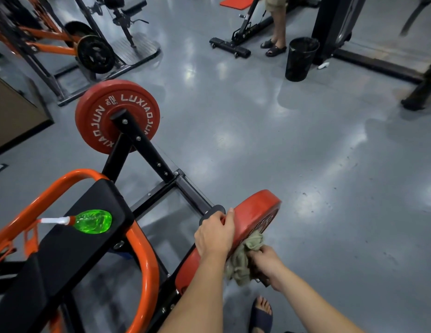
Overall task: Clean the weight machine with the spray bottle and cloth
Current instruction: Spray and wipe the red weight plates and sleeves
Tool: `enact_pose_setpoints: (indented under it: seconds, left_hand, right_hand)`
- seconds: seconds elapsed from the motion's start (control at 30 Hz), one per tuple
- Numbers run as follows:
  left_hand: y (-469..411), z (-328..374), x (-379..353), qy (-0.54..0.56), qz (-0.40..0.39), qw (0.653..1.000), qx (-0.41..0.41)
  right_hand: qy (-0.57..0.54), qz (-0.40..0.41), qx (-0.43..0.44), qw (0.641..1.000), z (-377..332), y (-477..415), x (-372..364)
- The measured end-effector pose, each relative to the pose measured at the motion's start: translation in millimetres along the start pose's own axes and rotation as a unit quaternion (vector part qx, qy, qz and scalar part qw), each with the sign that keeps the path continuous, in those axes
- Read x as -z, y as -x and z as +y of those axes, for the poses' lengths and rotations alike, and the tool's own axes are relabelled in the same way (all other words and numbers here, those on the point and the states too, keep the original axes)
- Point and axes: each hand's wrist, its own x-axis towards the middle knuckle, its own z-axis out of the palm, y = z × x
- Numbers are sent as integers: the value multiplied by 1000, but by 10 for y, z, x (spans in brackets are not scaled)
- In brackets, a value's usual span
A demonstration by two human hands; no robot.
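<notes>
Grey gym floor [294, 145]. Left hand [214, 233] fingers curl over near red plate [255, 212] rim. Right hand [267, 263] fingers clench cloth [241, 263] against plate face. Spray bottle [93, 221] lies on machine pad [72, 243], left of plate.

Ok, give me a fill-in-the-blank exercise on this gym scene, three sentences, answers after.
1. The right hand presses a crumpled beige ____ against the near round red weight plate.
2. The left hand grips that plate's ____.
3. The translucent plastic spray bottle lying on the black padded seat is coloured ____.
Missing words: cloth; rim; green.
</notes>
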Motion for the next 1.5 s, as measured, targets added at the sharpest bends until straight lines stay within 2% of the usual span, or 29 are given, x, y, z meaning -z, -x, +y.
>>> enact_pose_setpoints:
  seconds: [0.1, 0.2, 0.27, 0.37, 0.53, 0.63, 0.8, 0.87, 1.0, 1.13, 1.23, 1.33, 1.4, 1.5]
  left_hand:
    - [3, -28, 7, 3, 2, 1000, -3]
    - [7, -62, 1, 9, 3, 1000, 0]
    - [22, -86, 6, 17, 4, 1000, 0]
    - [54, -129, 27, 30, 3, 1000, -1]
    - [74, -235, 44, 54, 7, 998, 8]
    - [79, -325, 26, 60, 4, 998, 11]
    - [102, -527, -47, 110, 31, 993, 20]
    - [121, -620, -72, 135, 36, 990, 23]
    - [158, -850, -131, 166, 40, 985, 17]
    - [173, -1144, -153, 211, -25, 976, 41]
    - [142, -1198, 10, 198, -79, 974, 79]
    - [-11, -1086, 144, 100, -138, 980, 99]
    - [-107, -924, 153, 51, -127, 983, 122]
    - [-174, -542, 131, 108, -88, 985, 102]
  right_hand:
    - [11, 76, 37, 996, -71, 70, -13]
    - [-136, 161, 52, 976, -273, 30, 104]
    - [-179, 186, 47, 965, -331, -104, 189]
    - [-119, 145, 36, 982, -64, -420, 152]
    - [-65, 20, -21, 997, 34, 97, -114]
    - [-51, 59, 32, 996, -1, 132, -32]
    - [-221, 154, 69, 961, -333, 97, 187]
    - [-221, 164, 88, 957, -342, 75, 224]
    - [-173, 70, 57, 981, -76, 27, 139]
    - [-54, 5, 27, 998, 176, 166, 43]
    - [-83, 60, 88, 991, 94, 185, 66]
    - [-148, 135, 139, 970, -209, 165, 143]
    - [-153, 180, 149, 960, -296, 92, 154]
    - [-110, 185, 132, 968, -161, 11, 62]
